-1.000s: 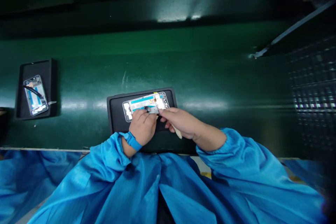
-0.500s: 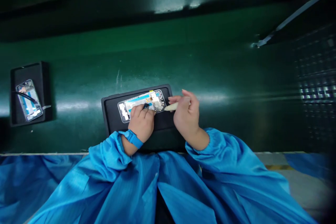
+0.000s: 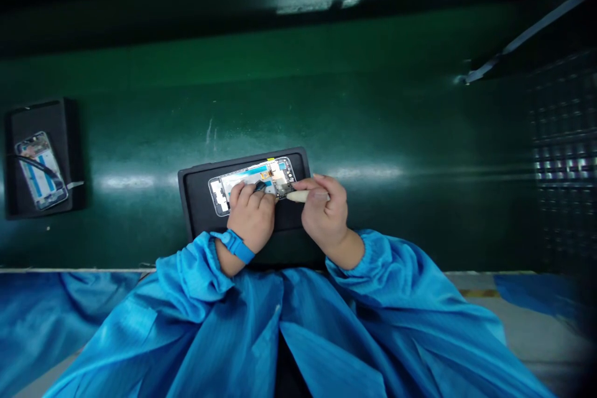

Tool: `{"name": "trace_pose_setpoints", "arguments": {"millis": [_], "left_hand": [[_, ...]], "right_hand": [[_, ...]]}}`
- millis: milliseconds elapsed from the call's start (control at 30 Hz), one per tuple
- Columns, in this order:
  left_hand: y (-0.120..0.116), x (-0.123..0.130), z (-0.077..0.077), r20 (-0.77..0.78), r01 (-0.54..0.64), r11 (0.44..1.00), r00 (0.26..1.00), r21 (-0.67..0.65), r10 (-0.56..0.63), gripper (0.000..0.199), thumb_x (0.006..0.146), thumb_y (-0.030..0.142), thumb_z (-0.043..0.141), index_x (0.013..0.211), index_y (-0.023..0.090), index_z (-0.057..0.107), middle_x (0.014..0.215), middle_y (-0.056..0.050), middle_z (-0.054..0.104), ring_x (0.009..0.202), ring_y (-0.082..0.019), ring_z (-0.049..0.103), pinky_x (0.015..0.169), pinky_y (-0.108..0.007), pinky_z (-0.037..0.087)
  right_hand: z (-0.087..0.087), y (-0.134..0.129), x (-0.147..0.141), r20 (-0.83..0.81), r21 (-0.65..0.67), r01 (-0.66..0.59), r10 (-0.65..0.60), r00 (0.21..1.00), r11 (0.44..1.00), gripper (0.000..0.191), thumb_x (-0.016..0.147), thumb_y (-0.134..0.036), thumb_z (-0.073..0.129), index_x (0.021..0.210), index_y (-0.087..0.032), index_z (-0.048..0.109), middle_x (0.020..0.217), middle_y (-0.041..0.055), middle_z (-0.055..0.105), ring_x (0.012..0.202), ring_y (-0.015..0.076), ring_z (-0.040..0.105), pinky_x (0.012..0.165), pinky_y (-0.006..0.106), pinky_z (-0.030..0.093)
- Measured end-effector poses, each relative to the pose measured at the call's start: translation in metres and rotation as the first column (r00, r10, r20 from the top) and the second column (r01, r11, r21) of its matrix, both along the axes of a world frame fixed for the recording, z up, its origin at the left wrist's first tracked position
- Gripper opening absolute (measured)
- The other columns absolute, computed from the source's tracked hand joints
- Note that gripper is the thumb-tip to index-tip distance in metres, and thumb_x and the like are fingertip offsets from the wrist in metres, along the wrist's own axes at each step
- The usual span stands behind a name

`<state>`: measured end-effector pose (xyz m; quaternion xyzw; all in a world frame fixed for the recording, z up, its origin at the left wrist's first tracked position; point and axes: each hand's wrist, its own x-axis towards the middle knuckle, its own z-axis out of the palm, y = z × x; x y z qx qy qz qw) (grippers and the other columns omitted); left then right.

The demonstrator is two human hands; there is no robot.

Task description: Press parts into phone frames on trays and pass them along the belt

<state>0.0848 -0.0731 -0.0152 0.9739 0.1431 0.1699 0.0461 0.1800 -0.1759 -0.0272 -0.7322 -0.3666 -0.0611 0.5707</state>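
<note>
One phone frame (image 3: 247, 183) under the left hand (image 3: 250, 214)

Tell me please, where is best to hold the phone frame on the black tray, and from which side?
Probably pinch the bare short end of the phone frame, coming from the side away from the hands, with fingers on its two long edges. It lies flat and sideways on the black tray, and the left hand covers its near middle.

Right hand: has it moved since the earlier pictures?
Yes. Against the black mat, the right hand has moved left, toward the phone frame, since half a second ago; the tip of its pale pointed tool now reaches the frame's right end.
</note>
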Motion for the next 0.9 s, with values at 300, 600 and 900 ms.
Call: {"name": "trace_pose_setpoints", "arguments": {"millis": [300, 600, 900], "left_hand": [[0.001, -0.003, -0.001, 0.001, 0.013, 1.000, 1.000, -0.012, -0.013, 0.014, 0.081, 0.019, 0.047, 0.079, 0.017, 0.060, 0.071, -0.003, 0.062, 0.088, -0.021, 0.054, 0.092, -0.040, 0.037], [0.002, -0.006, 0.001, 0.027, 0.035, 0.992, 0.999, -0.121, -0.032, 0.014, 0.080, 0.018, 0.046, 0.079, 0.017, 0.060, 0.071, -0.005, 0.062, 0.090, -0.021, 0.054, 0.093, -0.044, 0.036], [0.050, 0.021, 0.024, -0.229, -0.175, 0.953, 0.966, -0.246, 0.118, 0.031, 0.083, 0.035, 0.042, 0.108, 0.024, 0.058, 0.110, -0.010, 0.057, 0.110, -0.027, 0.046, 0.097, -0.053, 0.031]], "right_hand": [[0.017, 0.009, 0.002, 0.126, -0.209, -0.062, 0.089, 0.988, 0.976, 0.014, 0.088, -0.025, 0.037, 0.089, -0.021, 0.051, 0.072, 0.0031, 0.064, 0.066, 0.0165, 0.061, 0.061, 0.030, 0.050], [0.024, 0.026, 0.014, -0.179, -0.253, -0.082, 0.037, 0.983, 0.964, 0.027, 0.088, -0.037, 0.035, 0.073, -0.021, 0.050, 0.060, 0.0003, 0.058, 0.054, 0.0141, 0.056, 0.052, 0.026, 0.045], [0.010, 0.023, 0.017, -0.625, -0.007, 0.238, -0.190, 0.757, 0.971, 0.030, 0.086, -0.046, 0.037, 0.098, -0.020, 0.043, 0.063, -0.0048, 0.058, 0.045, 0.0084, 0.055, 0.042, 0.019, 0.043]]}}
